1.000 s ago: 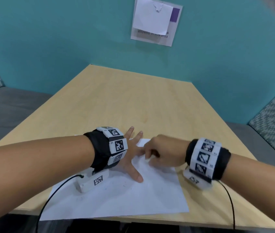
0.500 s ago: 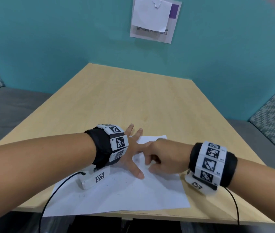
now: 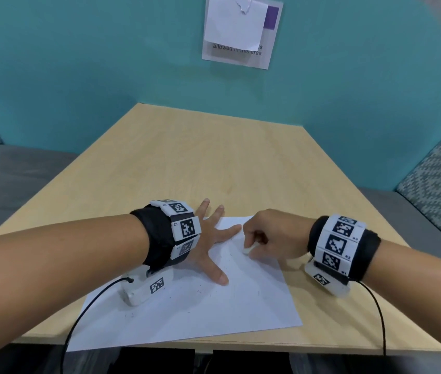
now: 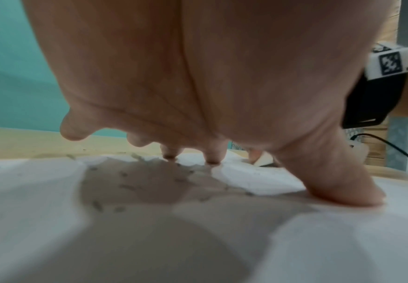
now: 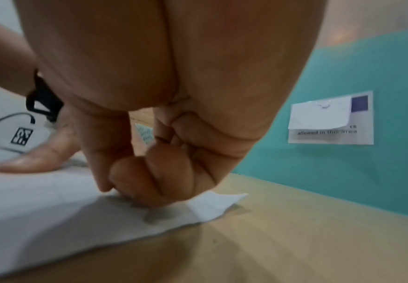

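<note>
Nearest the viewer, a white sheet of paper (image 3: 214, 314) lies flat along the front edge of the light wooden worktop (image 3: 214, 163), its near left corner reaching that edge. Small dark flecks (image 4: 125, 186) are scattered over the sheet. A white camera box (image 3: 146, 288) under the left wrist rests on the paper, a black cable (image 3: 87, 306) running from it toward the viewer. A like box (image 3: 327, 282) hangs under the right wrist, just beyond the sheet's right edge, with its own cable (image 3: 378, 311). Both wrists wear black bands with white marker tiles. Farther in, the left hand (image 3: 211, 247) presses on the sheet's far left part with fingers (image 3: 230, 230) straight and spread. The thumb and two fingertips are down on the paper, while the two outer fingers reach past its far edge over the bare wood. Just to its right, the right hand (image 3: 273, 236) is curled, knuckles up, over the paper's far right corner. Its thumb and bent fingers (image 5: 135, 172) pinch a small white eraser (image 3: 249, 249), whose lower end meets the sheet close beside the left forefinger. From the right wrist the eraser is hidden behind the fingers. Beyond the hands the worktop runs bare to a teal wall (image 3: 79, 76). A white notice (image 3: 241, 31) hangs there, partly covered by a plain slip, with "allowed in this area" readable. Grey seats with patterned cushions (image 3: 440, 168) flank the worktop on both sides.
</note>
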A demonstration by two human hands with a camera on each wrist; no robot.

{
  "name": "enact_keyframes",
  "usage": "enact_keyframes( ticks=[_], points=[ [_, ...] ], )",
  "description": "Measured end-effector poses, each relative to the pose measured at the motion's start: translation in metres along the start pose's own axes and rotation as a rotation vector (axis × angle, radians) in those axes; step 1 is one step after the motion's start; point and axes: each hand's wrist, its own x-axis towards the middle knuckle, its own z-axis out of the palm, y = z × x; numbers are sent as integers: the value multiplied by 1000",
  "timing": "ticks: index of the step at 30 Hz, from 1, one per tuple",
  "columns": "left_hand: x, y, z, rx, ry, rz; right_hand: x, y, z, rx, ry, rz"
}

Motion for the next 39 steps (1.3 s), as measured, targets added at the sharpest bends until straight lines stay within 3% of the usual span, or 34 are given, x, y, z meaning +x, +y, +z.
enact_keyframes(
  ticks=[4, 8, 13, 17, 20, 25, 29, 34, 39],
  points=[
    [-1, 1, -3, 44, -33, 5, -9, -18, 18, 12, -74, -103],
    [0, 0, -1, 33, -25, -4, -2, 9, 0, -14, 5, 42],
    [-2, 0, -3, 37, -34, 3, -3, 8, 8, -33, -9, 4],
    [-7, 4, -9, 90, -40, 10, -4, 20, 1, -36, 31, 86],
    [-3, 14, -20, 155, -54, 71, -3, 21, 4, -47, 35, 59],
    [10, 22, -17, 48, -68, 120, -5, 12, 5, -26, 13, 25],
    [7, 23, -18, 34, -56, 120, -11, -4, 16, 26, -42, -85],
    [10, 27, -19, 75, -49, 67, -2, 12, -1, -33, 2, 20],
    [6, 31, -21, 92, -29, 90, -9, -11, 14, 0, -107, -93]
  ],
)
